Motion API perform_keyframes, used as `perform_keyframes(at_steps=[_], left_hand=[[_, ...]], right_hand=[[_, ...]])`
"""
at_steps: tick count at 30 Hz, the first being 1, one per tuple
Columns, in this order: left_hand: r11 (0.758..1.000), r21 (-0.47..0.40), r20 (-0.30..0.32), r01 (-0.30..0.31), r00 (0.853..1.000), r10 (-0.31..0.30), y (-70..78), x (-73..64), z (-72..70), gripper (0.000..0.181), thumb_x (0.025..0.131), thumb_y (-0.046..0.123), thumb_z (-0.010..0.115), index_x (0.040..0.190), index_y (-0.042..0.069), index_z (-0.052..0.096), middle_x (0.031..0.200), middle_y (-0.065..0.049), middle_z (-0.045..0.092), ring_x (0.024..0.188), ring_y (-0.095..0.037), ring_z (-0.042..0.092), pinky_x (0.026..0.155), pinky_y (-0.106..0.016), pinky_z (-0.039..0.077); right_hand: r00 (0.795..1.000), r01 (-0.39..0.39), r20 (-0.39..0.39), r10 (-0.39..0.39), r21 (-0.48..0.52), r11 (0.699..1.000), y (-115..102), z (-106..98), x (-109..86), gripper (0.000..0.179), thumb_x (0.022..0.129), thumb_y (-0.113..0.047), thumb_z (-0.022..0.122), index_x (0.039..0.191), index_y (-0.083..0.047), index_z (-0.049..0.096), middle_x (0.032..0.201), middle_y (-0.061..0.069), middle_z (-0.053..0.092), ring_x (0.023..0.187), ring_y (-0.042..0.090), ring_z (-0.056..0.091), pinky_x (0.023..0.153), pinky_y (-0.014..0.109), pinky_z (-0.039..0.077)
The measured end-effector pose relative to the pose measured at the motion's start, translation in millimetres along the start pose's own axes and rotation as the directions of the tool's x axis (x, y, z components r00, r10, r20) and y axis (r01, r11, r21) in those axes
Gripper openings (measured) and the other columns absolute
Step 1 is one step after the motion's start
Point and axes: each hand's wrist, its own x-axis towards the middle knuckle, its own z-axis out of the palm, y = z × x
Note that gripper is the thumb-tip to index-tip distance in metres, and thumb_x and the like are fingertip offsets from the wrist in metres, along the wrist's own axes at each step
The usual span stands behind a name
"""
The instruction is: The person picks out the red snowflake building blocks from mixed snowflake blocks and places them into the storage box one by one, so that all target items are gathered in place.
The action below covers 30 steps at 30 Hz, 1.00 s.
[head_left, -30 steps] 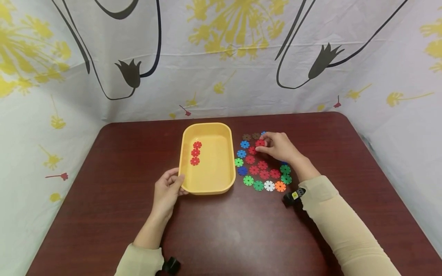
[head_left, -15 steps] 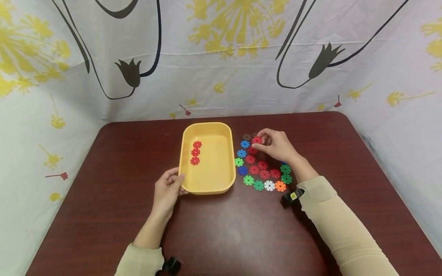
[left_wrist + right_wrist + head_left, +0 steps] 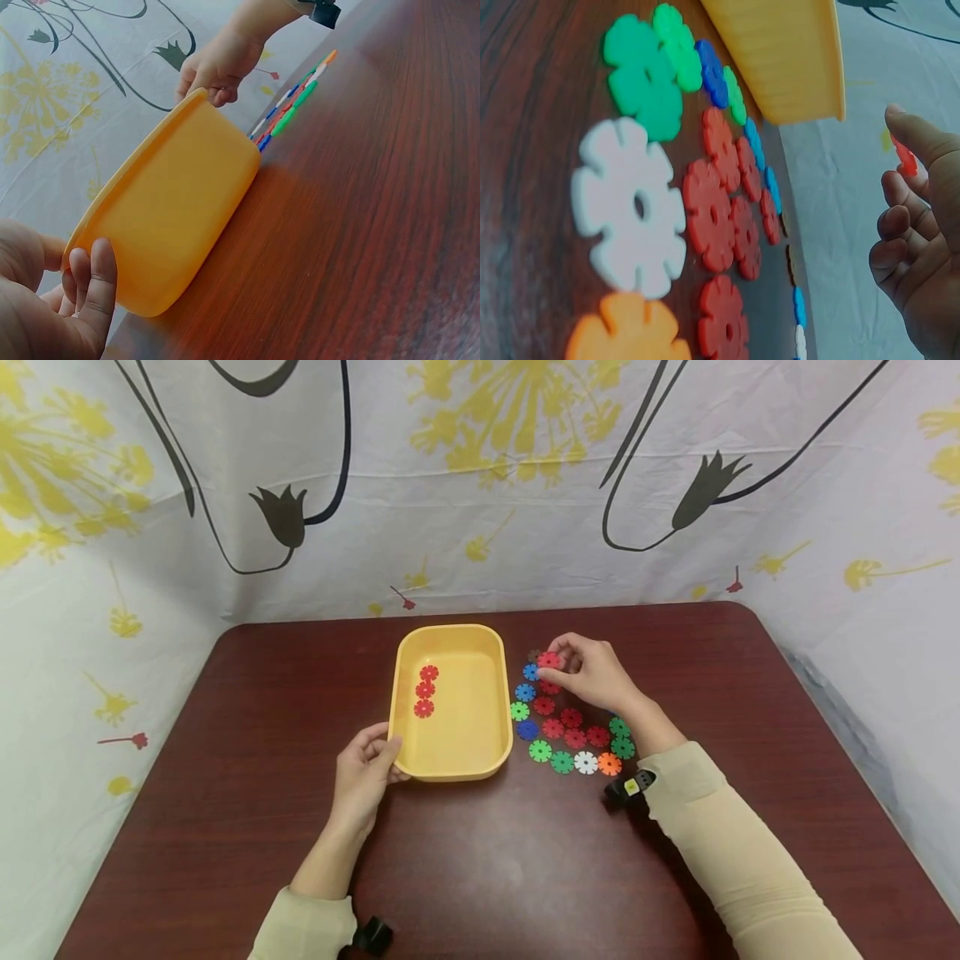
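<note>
**Right hand (image 3: 592,672) has a red flower-shaped plastic disc (image 3: 548,659) off the dark red-brown wood-grain bench (image 3: 480,877)!**

And look at that pinch: the thumb and forefinger clasp the disc by its edge, the other fingers curling in towards the palm. The right-wrist view shows it clear of the surface, set against the white printed cloth (image 3: 465,585) behind. It hangs over the far end of the scattered pieces, just to the right of the yellow rectangular plastic tray (image 3: 452,776) and outside its rim.

Over to the left hand (image 3: 360,772), and it's a firm grip on the tray's near left corner: thumb at the rim, fingers bent against the outer wall. Inside, three red notched discs (image 3: 425,690) line up in a short column near the left side.

Beside the tray, what a colourful spread! More loose red discs (image 3: 552,729) cluster in the middle, and around them run blue ones (image 3: 525,692), green ones (image 3: 562,762), a white disc (image 3: 586,763) and an orange disc (image 3: 609,764) at the near edge. A brown disc (image 3: 534,655) peeks out at the far end, just by the right hand's fingers, while part of the spread hides beneath that hand.
</note>
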Motion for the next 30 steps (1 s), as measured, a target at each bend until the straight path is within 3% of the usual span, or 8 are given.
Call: perform_keyframes(at_steps=[10,18,30], left_hand=[[1.0,0.006,-0.001,0.007,1.0,-0.007,0.2,-0.7,-0.8,0.033,0.101,0.009,0.062,0.132,0.001,0.055,0.091,-0.017,0.06,0.06,-0.012,0.06,0.058,-0.025,0.058],[1.0,0.004,-0.004,0.008,1.0,-0.008,0.9,-1.1,-0.2,0.032,0.101,0.01,0.062,0.131,0.002,0.056,0.091,-0.016,0.06,0.06,-0.012,0.06,0.058,-0.025,0.058],[1.0,0.003,0.004,0.011,1.0,-0.011,2.3,-1.8,-0.4,0.033,0.101,0.009,0.062,0.132,0.001,0.055,0.092,-0.017,0.059,0.061,-0.012,0.06,0.059,-0.025,0.059]], right_hand=[[1.0,0.028,0.006,-0.028,0.064,0.998,-14.9,4.6,3.0,0.033,0.087,-0.029,0.083,0.108,-0.008,0.067,0.083,0.003,0.061,0.068,0.019,0.055,0.056,0.026,0.045],[1.0,0.002,0.028,-0.005,0.099,0.995,-22.1,11.9,5.4,0.033,0.088,-0.03,0.081,0.112,-0.01,0.069,0.084,0.002,0.062,0.067,0.019,0.055,0.054,0.026,0.044],[0.997,0.054,0.055,-0.06,0.107,0.993,-33.9,24.3,11.9,0.032,0.091,-0.028,0.079,0.116,-0.01,0.069,0.083,0.002,0.061,0.064,0.02,0.05,0.053,0.029,0.041]])
